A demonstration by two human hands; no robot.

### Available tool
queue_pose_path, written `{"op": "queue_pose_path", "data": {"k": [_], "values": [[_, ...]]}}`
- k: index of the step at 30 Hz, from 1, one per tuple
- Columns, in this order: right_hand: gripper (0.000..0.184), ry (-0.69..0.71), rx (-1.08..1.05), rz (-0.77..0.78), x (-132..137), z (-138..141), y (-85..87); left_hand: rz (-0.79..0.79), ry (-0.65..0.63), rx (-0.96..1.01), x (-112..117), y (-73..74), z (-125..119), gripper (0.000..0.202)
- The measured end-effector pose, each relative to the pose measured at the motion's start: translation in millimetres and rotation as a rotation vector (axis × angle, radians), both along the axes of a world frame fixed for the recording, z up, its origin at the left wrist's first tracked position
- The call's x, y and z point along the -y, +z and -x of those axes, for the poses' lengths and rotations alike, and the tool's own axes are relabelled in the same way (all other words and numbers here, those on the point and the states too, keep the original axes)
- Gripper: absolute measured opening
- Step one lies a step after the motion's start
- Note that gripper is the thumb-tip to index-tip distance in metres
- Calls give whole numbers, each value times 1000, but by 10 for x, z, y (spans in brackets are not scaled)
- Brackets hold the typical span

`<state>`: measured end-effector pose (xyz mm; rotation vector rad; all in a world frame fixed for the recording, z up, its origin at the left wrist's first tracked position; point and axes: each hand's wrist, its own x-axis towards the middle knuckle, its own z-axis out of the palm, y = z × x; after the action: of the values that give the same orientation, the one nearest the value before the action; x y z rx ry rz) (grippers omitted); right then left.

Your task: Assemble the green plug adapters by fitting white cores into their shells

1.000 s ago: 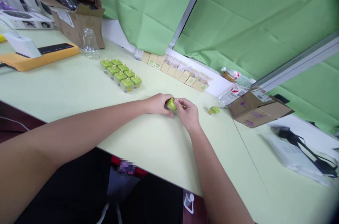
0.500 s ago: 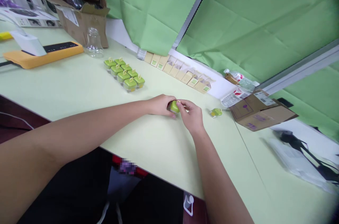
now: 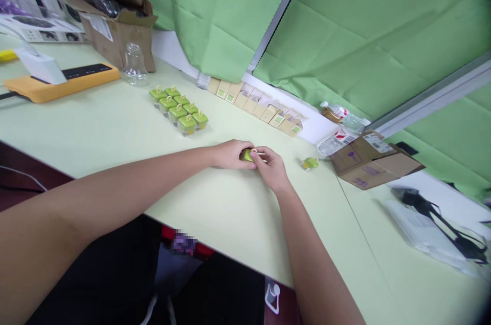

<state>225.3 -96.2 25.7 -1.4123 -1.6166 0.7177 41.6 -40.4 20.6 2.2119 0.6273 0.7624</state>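
Observation:
Both my hands meet over the pale green table around one small green-lidded jar. My left hand wraps its fingers round the jar from the left. From the right, my right hand pinches the small ring on the lid. Most of the jar is hidden by my fingers. Another small green-lidded jar lies alone to the right of my hands. A cluster of several like jars stands in rows farther back on the left.
A row of small tan cartons lines the wall under green curtains. A cardboard box and plastic water bottles lie at right. Back left are a glass bottle, an orange device and an open carton.
My hands have stayed together on the jar with only small finger shifts. The view has drifted slightly.

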Motion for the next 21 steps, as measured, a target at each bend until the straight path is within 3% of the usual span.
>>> {"op": "queue_pose_path", "data": {"k": [8, 14, 21], "values": [[33, 80, -60, 37, 1, -61, 54, 65, -59, 61, 28, 69, 19, 31], [28, 88, -127, 124, 36, -34, 98, 104, -70, 49, 11, 82, 51, 34], [30, 19, -46, 18, -13, -92, 28, 6, 56, -22, 29, 110, 55, 34]]}}
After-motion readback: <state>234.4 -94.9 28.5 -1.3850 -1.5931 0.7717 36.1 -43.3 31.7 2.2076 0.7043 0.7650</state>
